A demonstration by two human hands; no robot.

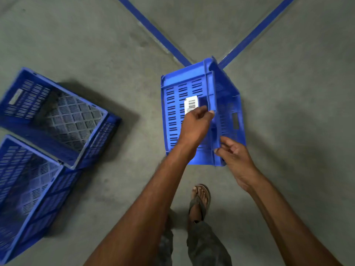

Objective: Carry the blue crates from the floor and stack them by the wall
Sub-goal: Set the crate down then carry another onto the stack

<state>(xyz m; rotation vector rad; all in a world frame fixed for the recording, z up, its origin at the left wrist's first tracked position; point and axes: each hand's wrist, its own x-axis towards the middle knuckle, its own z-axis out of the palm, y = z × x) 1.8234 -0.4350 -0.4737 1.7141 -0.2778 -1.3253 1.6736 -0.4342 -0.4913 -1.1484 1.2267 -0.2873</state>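
Pick-up: left hand point(196, 125) grips centre-frame crate point(172, 104) by its handle; right hand point(236, 160) at rim, hold unclear. Next: secure both hands, carry wallward

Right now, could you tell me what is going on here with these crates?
A person is handling one blue crate, tipped on its side over the blue floor lines. The left hand grips its handle slot beside a barcode label. The right hand is at the crate's near rim, and whether it grips is unclear. A second crate and a third crate lie on the floor to the left, not yet carried.
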